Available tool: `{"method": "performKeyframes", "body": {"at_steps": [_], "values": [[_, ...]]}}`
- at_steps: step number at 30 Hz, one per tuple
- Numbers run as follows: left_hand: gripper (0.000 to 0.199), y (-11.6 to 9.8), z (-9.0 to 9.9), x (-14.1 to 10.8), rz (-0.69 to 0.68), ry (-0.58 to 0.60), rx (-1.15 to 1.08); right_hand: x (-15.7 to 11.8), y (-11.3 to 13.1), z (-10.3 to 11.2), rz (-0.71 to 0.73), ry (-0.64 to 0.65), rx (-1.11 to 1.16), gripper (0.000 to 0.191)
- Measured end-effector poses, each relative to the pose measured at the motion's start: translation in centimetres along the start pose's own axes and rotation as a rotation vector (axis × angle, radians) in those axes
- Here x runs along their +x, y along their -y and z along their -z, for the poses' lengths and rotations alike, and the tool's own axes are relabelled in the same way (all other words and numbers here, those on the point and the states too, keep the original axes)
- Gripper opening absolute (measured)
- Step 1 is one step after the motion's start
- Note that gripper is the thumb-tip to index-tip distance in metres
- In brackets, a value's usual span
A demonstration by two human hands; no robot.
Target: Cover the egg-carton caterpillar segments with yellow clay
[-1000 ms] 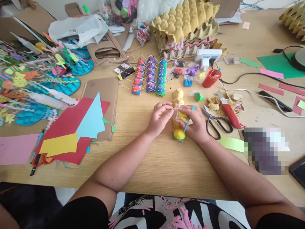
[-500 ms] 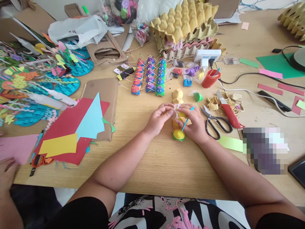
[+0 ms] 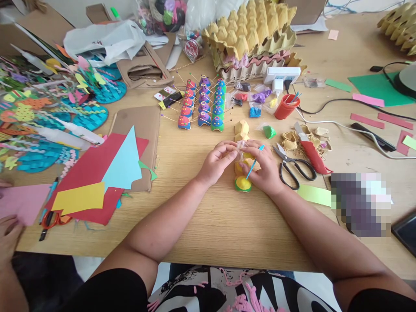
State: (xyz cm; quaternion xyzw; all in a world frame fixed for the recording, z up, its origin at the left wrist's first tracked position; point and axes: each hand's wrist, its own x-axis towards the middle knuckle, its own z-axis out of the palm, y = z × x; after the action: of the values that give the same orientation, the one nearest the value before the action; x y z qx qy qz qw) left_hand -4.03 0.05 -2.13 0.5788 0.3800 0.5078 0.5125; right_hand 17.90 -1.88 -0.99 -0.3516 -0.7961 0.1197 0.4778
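My left hand [image 3: 218, 164] pinches a small clear plastic bag [image 3: 241, 147] above a strip of egg-carton cups [image 3: 242, 128]. On the bag's other side, my right hand [image 3: 269, 172] has its fingertips closed at it, with a thin blue plastic stick [image 3: 255, 163] held slantwise in the same hand. The strip's nearest cup [image 3: 243, 183] is covered in yellow clay with a green lower edge. My hands partly cover the cups farther up. A bag of green clay [image 3: 269, 131] lies beyond my right hand.
Scissors [image 3: 292, 167] and a red-handled cutter [image 3: 312, 151] lie at the right. Painted caterpillars [image 3: 204, 104], clay bags and a red cup [image 3: 286, 107] stand behind. Coloured paper [image 3: 78, 197] covers the left. Another person's hand [image 3: 9, 229] touches pink paper at the far left.
The whole view has shifted very slightly. The blue stick's lower end sits a little farther left; both hands stay at the bag.
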Motion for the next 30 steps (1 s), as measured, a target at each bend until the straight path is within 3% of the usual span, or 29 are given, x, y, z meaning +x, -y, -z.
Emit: {"method": "performKeyframes", "body": {"at_steps": [10, 15, 21, 26, 30], "values": [[0.047, 0.52, 0.15, -0.04, -0.064, 0.006, 0.077, -0.03, 0.14, -0.02, -0.008, 0.008, 0.000, 0.046], [0.054, 0.65, 0.15, -0.01, -0.066, 0.035, 0.026, -0.13, 0.32, 0.14, -0.032, 0.031, -0.002, 0.027], [0.054, 0.14, 0.13, -0.04, -0.031, 0.074, 0.023, -0.18, 0.29, 0.27, 0.012, 0.035, 0.050, 0.020], [0.043, -0.24, 0.38, -0.14, -0.073, 0.120, 0.095, -0.21, 0.06, 0.30, 0.004, 0.027, 0.059, 0.021], [0.030, -0.25, 0.57, -0.26, -0.185, 0.141, 0.186, -0.21, -0.18, 0.24, 0.030, -0.020, 0.067, 0.022]]}}
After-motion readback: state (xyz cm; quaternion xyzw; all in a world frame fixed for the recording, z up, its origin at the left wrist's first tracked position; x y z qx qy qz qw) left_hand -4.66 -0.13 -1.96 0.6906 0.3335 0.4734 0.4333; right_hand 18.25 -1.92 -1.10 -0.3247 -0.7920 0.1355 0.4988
